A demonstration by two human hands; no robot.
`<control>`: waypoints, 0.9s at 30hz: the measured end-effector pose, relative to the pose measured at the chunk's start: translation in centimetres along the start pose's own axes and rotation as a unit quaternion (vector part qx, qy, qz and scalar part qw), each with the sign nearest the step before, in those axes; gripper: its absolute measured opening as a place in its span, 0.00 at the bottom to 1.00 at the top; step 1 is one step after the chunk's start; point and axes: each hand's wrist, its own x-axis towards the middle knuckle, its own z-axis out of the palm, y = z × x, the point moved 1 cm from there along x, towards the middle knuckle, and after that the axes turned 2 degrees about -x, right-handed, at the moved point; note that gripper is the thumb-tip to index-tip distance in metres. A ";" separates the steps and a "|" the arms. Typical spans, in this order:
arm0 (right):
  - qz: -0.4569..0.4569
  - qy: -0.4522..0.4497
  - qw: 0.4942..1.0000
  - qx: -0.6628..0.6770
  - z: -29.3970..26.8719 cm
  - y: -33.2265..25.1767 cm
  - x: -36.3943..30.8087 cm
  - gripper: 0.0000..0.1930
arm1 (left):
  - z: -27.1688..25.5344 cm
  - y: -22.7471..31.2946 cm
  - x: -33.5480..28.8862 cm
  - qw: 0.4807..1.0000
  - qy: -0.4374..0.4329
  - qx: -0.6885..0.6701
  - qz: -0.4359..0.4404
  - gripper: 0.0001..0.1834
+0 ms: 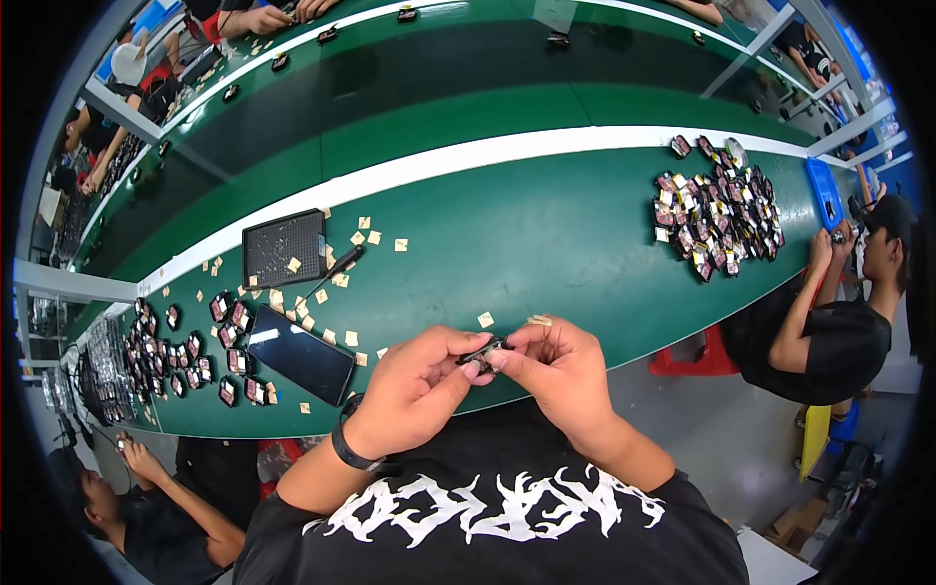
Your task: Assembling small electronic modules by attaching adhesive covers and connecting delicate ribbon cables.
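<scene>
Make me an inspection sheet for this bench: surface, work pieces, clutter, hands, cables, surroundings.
Surface: green bench top, white strip along its far side.
Work pieces: small black part between the hands; dense pile of black units at right, looser group of black units at left.
Clutter: tan squares scattered around a black tray, black-handled tool and dark-screened phone.
Hands: left hand and right hand both pinch the part.
Cables: nothing seen near the hands; far left too unclear.
Surroundings: seated co-workers left and right; red stool; blue tray.
</scene>
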 end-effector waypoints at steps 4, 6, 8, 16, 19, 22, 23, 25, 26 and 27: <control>0.033 -0.010 0.999 -0.013 0.3 0.4 0.1 0.09 | -1.1 -0.1 -0.3 0.997 -0.027 0.072 -0.022 0.17; 0.034 -0.027 0.999 -0.011 0.9 0.1 0.1 0.08 | -1.6 0.5 -0.3 0.994 -0.041 0.095 -0.030 0.18; 0.037 -0.046 0.998 -0.008 1.9 -0.4 0.1 0.09 | -1.6 1.7 -0.3 0.983 -0.032 0.173 -0.046 0.18; -0.013 -0.083 0.996 -0.012 3.5 -1.9 -0.7 0.10 | -5.9 4.5 -3.0 0.989 0.060 -0.041 -0.131 0.22; -0.014 -0.092 0.995 -0.042 4.1 -1.5 -0.8 0.13 | -7.4 5.8 -4.4 0.995 0.047 -0.003 -0.093 0.22; 0.001 -0.102 0.993 -0.062 5.4 -1.0 -0.4 0.13 | -8.4 6.9 -5.8 0.997 0.014 0.071 -0.011 0.27; 0.001 -0.100 0.992 -0.072 6.0 -0.9 -0.3 0.13 | -9.0 7.0 -6.1 0.996 0.004 0.092 0.009 0.30; 0.006 -0.103 0.991 -0.088 6.9 -0.8 -0.2 0.13 | -9.7 7.4 -6.5 0.992 0.001 0.121 0.043 0.31; 0.001 -0.102 0.990 -0.096 7.4 -0.8 -0.2 0.13 | -10.1 7.6 -6.7 0.985 -0.011 0.157 0.074 0.32; -0.005 -0.102 0.989 -0.104 7.8 -0.7 -0.2 0.13 | -10.3 7.7 -7.0 0.983 -0.004 0.161 0.083 0.33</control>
